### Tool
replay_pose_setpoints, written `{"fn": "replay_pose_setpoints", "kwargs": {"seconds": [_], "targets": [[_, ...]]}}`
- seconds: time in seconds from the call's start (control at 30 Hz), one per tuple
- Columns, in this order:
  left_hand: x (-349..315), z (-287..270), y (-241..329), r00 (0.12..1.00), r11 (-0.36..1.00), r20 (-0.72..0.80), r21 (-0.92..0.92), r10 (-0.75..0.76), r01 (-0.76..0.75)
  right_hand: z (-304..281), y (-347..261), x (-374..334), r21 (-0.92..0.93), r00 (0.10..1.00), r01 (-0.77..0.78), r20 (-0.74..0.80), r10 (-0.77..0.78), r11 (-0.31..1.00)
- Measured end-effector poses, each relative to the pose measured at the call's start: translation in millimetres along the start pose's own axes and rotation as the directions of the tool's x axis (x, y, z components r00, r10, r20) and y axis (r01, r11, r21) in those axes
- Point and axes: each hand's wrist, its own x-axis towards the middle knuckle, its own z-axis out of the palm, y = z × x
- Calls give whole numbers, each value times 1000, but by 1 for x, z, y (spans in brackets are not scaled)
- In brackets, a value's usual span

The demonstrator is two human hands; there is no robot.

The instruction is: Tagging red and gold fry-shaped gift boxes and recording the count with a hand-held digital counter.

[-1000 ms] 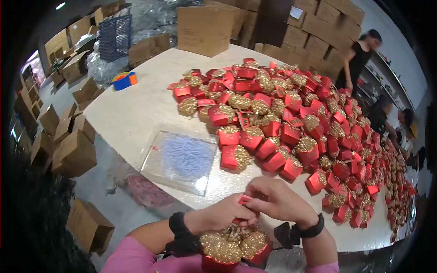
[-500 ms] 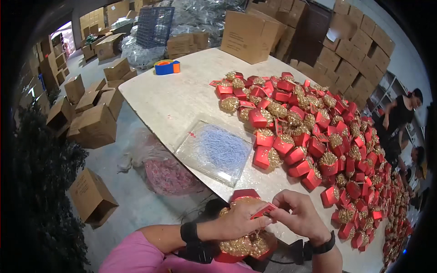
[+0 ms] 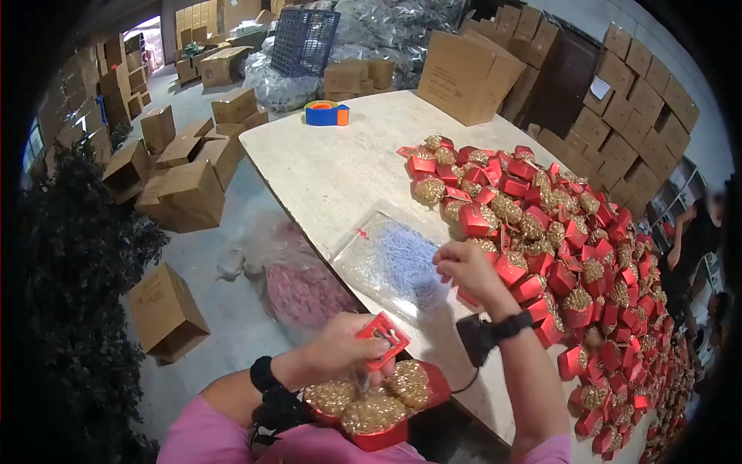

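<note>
My left hand (image 3: 340,344) is closed on a small red card tag (image 3: 384,340) with a printed front, holding it above my lap. Beneath it lie red ornaments with gold glittery tops (image 3: 375,415), bunched against my body. Over the right side of a shallow clear tray (image 3: 358,259) hovers my right hand (image 3: 471,272), its thumb and fingers pinched together. Anything between those fingertips is too small to make out. A heap of thin pale-blue strands (image 3: 406,263) fills the tray's middle, partly covered by that hand.
A large pile of red and gold ornaments (image 3: 576,271) covers the table's right side. On the pale table (image 3: 297,162) stand a blue-orange tape dispenser (image 3: 327,114) and a carton (image 3: 468,77). Cartons (image 3: 182,193) and a bag of pink material (image 3: 305,290) lie left on the floor. Another person (image 3: 692,240) stands far right.
My right hand has left the red tag and reached forward to the tray. My left hand keeps the tag, now farther left and tilted up. The whole view has shifted.
</note>
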Motion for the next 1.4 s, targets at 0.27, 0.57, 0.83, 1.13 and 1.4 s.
{"fn": "replay_pose_setpoints", "kwargs": {"seconds": [0.27,0.57,0.83,1.13,1.4], "targets": [[-14,-21,-2,994,1000,-109,16,-14,16,41,24,49,-711,983,-128,-186,-10,691],[-8,-25,-1,998,999,-62,36,-7,9,-21,-12,34,56,977,-126,-165,134,990],[-1,-8,-4,997,995,-32,66,-67,69,-51,-61,-11,412,964,-23,-234,130,911],[15,34,-2,994,991,36,82,-105,101,-82,-109,-90,432,970,53,-238,57,900],[56,86,-15,977,987,144,50,-158,152,-81,-120,-183,251,956,-96,-245,159,963]]}}
